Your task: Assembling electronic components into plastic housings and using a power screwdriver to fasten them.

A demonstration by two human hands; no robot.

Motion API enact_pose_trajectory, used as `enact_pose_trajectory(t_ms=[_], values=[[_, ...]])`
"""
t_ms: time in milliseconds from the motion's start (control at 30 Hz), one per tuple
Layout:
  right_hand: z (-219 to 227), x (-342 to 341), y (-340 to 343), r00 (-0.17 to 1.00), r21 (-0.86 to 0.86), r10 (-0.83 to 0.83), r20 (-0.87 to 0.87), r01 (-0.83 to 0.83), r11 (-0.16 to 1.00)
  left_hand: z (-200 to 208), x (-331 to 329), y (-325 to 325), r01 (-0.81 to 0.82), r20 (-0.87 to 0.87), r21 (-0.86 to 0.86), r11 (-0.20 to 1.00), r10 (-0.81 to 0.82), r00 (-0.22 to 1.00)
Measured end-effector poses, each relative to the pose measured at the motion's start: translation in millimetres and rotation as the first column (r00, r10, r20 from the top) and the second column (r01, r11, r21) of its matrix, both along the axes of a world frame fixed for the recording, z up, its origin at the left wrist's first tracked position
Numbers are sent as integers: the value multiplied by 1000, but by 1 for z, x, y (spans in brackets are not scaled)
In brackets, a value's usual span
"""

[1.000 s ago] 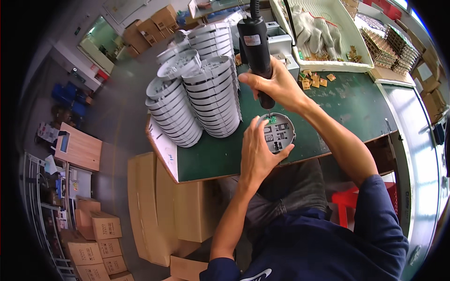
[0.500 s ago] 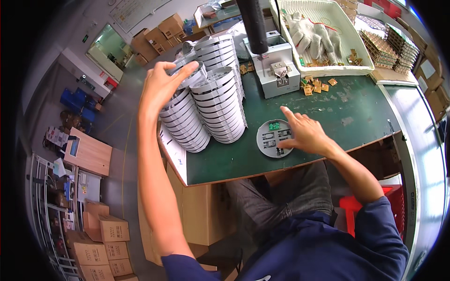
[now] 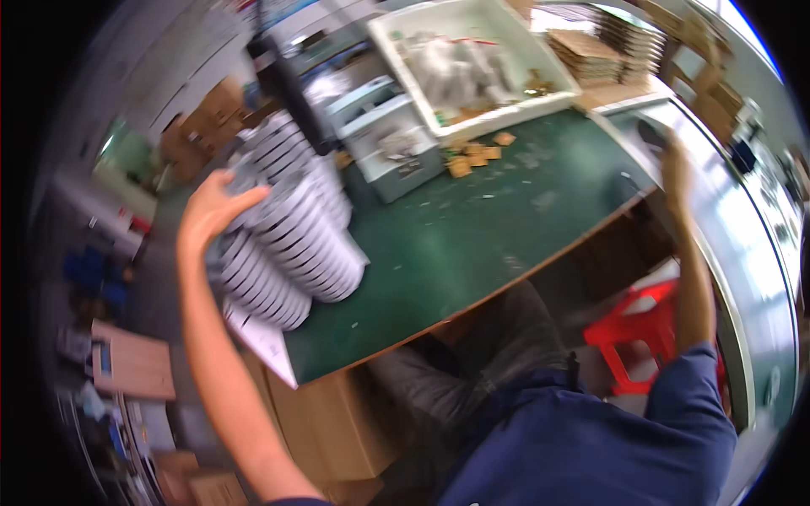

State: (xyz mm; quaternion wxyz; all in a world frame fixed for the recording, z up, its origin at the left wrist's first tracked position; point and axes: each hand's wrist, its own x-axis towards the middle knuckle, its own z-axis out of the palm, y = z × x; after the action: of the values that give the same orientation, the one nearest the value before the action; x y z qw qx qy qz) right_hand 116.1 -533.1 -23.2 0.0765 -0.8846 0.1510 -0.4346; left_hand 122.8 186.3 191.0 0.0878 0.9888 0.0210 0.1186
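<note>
My left hand (image 3: 218, 209) is at the top of the nearest-left stack of grey ring-shaped plastic housings (image 3: 268, 291); its thumb and fingers curve round the uppermost housing. Another tall stack of the same housings (image 3: 316, 240) leans beside it. Far to the right, my right hand (image 3: 677, 173) is stretched out over the light surface beside the table and smeared by motion. A dark, rounded plate (image 3: 650, 135) shows at its fingers, seen edge-on and blurred; it looks held there.
A grey metal device (image 3: 392, 139) stands behind the green table (image 3: 447, 244). Small brass-coloured parts (image 3: 472, 156) lie by a white tray (image 3: 565, 88) holding gloves. Stacked brown trays (image 3: 586, 59) stand at the back right. A red stool (image 3: 637, 337) is below.
The round grey plate has left the table, and my right hand has swung far right. My left hand stays at the stack top. The whole view has turned and shifted.
</note>
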Motion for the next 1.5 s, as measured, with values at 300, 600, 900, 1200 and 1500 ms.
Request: enact_pose_trajectory(t_ms=[300, 600, 900, 1200, 1500], values=[[-75, -96, -240, 762, -185, -220, -609, 133, 974, -6, -107, -61, 118, 576, 35, 992, -116, 809], [84, -30, 181, 626, 556, 729, -277, -515, 653, -108, -145, -190, 418, 392, -147, 896, -335, 857], [-11, 80, 277, 541, 52, 811, -223, -824, 564, -194, -98, -209, 220, 71, -196, 955, -210, 975], [-7, 42, 280, 373, 203, 909, -187, -890, 408, -171, -90, -186, 368, -57, -386, 846, -420, 906], [-3, -2, 259, 467, 392, 884, -6, -813, 431, -200, -113, -183, 94, 261, -905, -414, -370, 891]])
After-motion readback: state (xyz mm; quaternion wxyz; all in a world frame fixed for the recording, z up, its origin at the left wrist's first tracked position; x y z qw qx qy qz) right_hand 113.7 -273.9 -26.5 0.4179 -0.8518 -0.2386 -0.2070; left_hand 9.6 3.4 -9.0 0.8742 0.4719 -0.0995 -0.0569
